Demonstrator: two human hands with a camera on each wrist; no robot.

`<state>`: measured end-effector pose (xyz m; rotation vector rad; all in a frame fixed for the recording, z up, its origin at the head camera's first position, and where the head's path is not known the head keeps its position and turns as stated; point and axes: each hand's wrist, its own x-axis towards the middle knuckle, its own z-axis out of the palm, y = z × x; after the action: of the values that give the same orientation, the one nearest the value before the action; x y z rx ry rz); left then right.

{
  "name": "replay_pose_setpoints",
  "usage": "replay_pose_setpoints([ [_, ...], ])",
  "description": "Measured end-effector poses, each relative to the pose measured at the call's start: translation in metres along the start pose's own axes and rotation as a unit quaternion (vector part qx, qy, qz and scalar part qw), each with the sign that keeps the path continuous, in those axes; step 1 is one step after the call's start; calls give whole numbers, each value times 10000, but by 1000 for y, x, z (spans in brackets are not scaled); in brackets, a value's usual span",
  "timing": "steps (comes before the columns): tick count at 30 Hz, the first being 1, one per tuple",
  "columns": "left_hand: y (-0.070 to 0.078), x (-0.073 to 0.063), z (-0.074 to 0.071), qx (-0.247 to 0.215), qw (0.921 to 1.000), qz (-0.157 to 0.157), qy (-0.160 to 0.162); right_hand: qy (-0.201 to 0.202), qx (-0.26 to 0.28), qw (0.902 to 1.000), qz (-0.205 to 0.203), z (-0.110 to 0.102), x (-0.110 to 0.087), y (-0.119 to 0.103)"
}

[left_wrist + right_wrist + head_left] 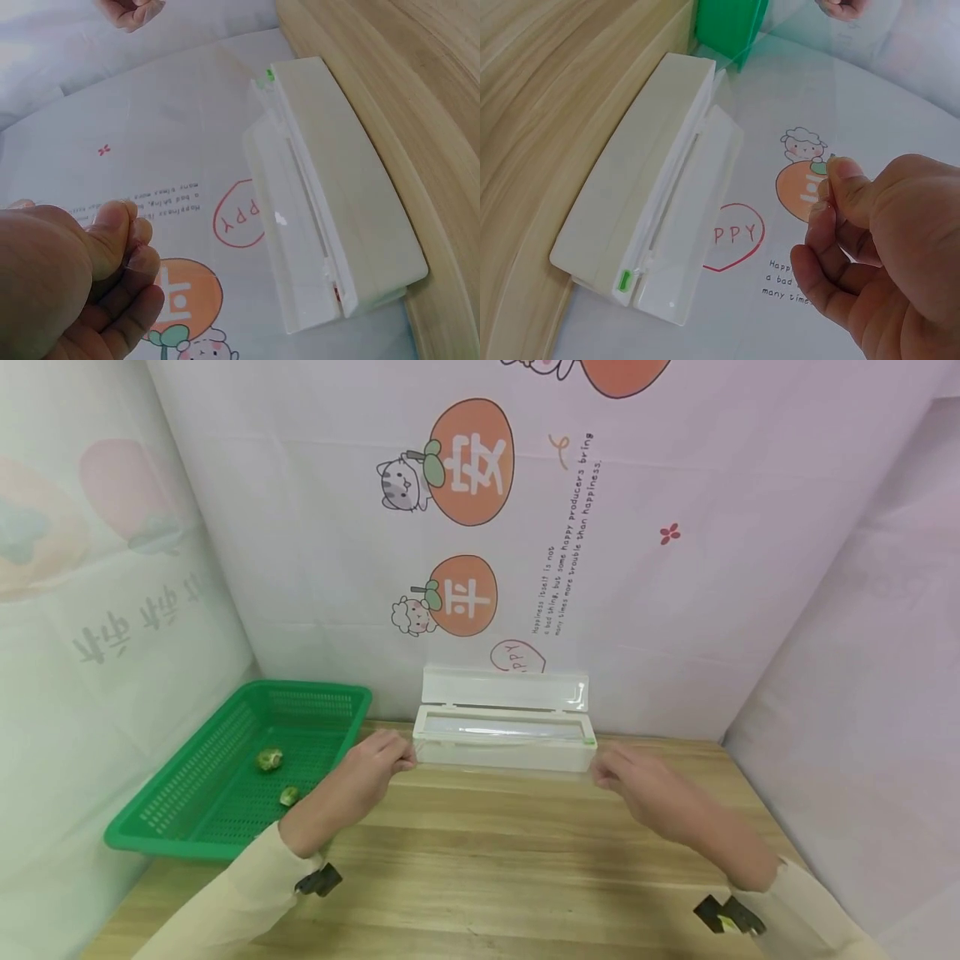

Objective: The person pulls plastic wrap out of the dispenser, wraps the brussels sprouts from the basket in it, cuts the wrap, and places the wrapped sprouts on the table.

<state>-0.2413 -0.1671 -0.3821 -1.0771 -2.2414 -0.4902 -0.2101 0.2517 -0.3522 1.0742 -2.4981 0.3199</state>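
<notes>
While the left hand (367, 772) and right hand (648, 789) each pinch clear film (799, 94) between thumb and fingers, the white dispenser (506, 755) sits just beyond, its lid (498, 691) raised; leftward, a green basket (176, 793) rests on the wooden table (517, 860).

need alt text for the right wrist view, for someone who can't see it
The right hand pinches what looks like clear film beside a long white box, its lid open, on a wooden table. Part of a green basket and the left hand show at the top, with a printed white backdrop behind.
</notes>
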Motion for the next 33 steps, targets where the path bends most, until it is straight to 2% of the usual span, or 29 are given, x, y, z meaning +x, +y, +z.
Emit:
replay_pose_setpoints([
  [4,4,-4,-2,-55,9999,131,86,199,83,9993,-306,0,-5,-3],
  [10,12,-14,-1,-105,9996,251,88,81,215,9995,-211,2,-14,-9],
  [16,21,-29,8,-248,9986,471,-22,178,229,9964,-796,16,-27,-8],
  [20,26,-39,15,-289,9981,407,-372,44,250,9940,-1068,27,-36,-5],
  [25,30,-51,24,-422,9935,159,-1050,-479,304,9943,-907,38,-44,-7],
  [33,34,-68,46,-349,9878,30,-1515,-962,207,9925,-724,60,-55,-8],
])
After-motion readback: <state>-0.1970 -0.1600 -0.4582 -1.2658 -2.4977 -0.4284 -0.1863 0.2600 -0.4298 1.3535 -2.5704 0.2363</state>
